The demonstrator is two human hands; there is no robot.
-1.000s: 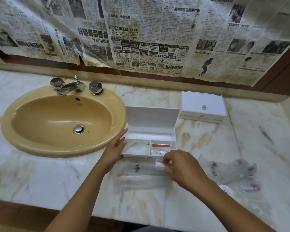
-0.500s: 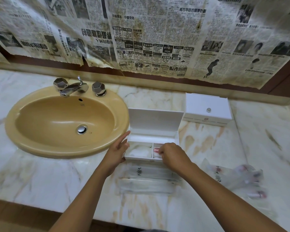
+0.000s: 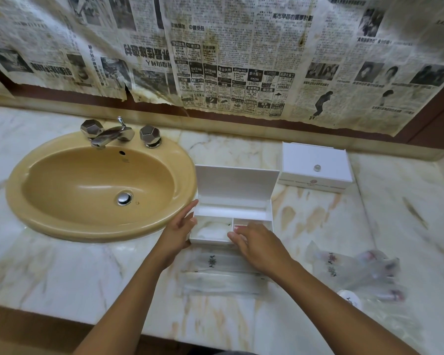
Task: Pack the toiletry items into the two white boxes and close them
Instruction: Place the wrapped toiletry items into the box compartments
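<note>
An open white box (image 3: 236, 185) stands on the marble counter right of the sink, its lid upright. The left compartment holds a pale wrapped item (image 3: 213, 228); in the right one lies a small packet with red on it (image 3: 237, 227). My left hand (image 3: 177, 231) rests against the box's left wall, fingers apart. My right hand (image 3: 259, 244) hovers over the front right compartment with fingers spread and nothing visibly held. A second white box (image 3: 315, 162) sits closed at the back right. Clear wrapped toiletry packets (image 3: 215, 262) lie in front of the open box.
A yellow sink (image 3: 100, 185) with a chrome tap (image 3: 108, 134) fills the left. A pile of plastic-wrapped items (image 3: 356, 270) and a small round white lid (image 3: 349, 299) lie at the right. Newspaper covers the wall behind. The counter's front edge runs below my arms.
My right hand carried a small packet from in front of the box into the right compartment and now has its fingers spread. The left hand stayed at the box's side.
</note>
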